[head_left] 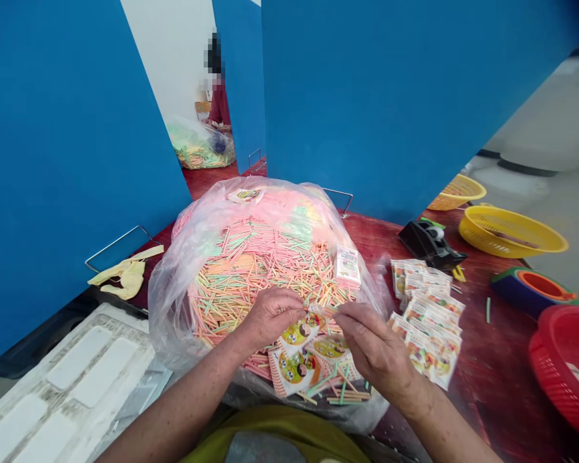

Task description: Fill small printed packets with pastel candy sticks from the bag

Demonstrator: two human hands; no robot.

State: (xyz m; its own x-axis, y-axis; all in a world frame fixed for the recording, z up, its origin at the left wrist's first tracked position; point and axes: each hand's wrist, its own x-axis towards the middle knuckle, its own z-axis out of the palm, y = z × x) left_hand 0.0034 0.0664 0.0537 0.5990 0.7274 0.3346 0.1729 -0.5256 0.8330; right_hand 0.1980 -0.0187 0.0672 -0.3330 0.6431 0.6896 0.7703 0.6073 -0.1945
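My left hand (pixel 274 316) pinches the upper edge of a small printed packet (pixel 299 331) with a cartoon picture. My right hand (pixel 374 344) is closed at the packet's upper right, its fingertips round a few thin pastel sticks (pixel 329 311) whose ends are at the packet's top. Below both hands lie more printed packets (pixel 293 372), with some loose sticks (pixel 342 386) beside them. A large clear plastic bag (pixel 171 308) lies spread wide, heaped with pink, orange, yellow and green sticks (pixel 251 273). A small stack of packets (pixel 347 265) rests on the heap's right side.
Rows of packets (pixel 431 321) lie on the red table (pixel 492 379) at right. Behind them stand a black tape dispenser (pixel 429 244), yellow baskets (pixel 511 231) and a red basket (pixel 562 366). Blue panels (pixel 338 96) rise behind. A white foam lid (pixel 77 386) is at left; another person (pixel 219 103) sits beyond.
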